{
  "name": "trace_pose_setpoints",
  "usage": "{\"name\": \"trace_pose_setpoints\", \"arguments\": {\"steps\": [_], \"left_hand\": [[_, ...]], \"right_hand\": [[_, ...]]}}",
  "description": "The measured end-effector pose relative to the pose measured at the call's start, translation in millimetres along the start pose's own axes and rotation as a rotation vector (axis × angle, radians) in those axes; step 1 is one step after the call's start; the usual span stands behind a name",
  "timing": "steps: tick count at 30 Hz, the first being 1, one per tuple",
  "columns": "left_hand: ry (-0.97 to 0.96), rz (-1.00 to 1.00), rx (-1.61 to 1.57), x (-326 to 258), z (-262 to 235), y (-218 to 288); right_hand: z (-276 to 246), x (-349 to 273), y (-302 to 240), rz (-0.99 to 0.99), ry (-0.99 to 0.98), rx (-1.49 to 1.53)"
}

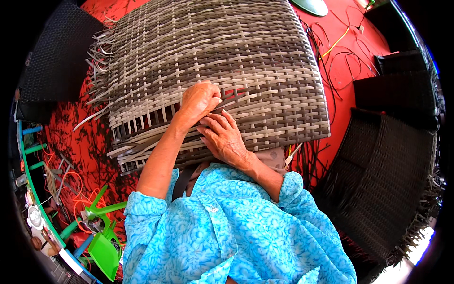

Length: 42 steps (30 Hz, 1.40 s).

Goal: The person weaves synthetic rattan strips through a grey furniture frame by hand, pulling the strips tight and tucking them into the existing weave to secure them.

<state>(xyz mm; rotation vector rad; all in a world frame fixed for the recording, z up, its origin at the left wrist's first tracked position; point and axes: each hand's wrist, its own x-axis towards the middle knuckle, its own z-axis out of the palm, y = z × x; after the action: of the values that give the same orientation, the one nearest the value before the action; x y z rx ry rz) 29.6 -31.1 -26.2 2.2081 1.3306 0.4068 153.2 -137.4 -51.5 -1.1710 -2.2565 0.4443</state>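
A large woven panel (213, 52) of grey and beige wicker strips lies tilted in front of me, with loose strip ends sticking out along its left and near edges. My left hand (198, 100) is curled at the panel's near edge, its fingertips pinched on a strip (227, 97) where there is a gap in the weave. Just below it my right hand (223, 138) lies flat on the weave, fingers stretched leftward and pressing on the strips. Both forearms come out of light blue patterned sleeves.
Red floor (80, 142) surrounds the panel, strewn with strip offcuts. Dark woven panels stand at the right (388, 189) and upper left (56, 57). Black and yellow cords (345, 61) trail at the upper right. A green plastic stool (104, 246) lies at the lower left.
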Motion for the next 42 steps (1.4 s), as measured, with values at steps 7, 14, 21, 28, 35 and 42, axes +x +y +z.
{"name": "trace_pose_setpoints", "arguments": {"steps": [7,14,21,28,35,42], "left_hand": [[-0.246,-0.179,-0.326,-5,-43,-5],[0.228,-0.025,0.032,-91,-135,-76],[0.563,-0.713,0.828,-250,-237,-163],[0.935,-0.253,0.812,-226,-214,-90],[0.330,0.568,0.303,-124,-71,40],[0.225,0.661,0.133,-115,-24,71]], "right_hand": [[4,0,4,0.001,0.049,0.000],[6,0,4,0.009,0.068,0.027],[3,0,3,0.023,0.057,0.055],[-22,19,-11,0.018,0.262,0.341],[-59,39,-41,0.428,-0.104,1.403],[-90,27,-7,0.620,0.414,1.860]]}}
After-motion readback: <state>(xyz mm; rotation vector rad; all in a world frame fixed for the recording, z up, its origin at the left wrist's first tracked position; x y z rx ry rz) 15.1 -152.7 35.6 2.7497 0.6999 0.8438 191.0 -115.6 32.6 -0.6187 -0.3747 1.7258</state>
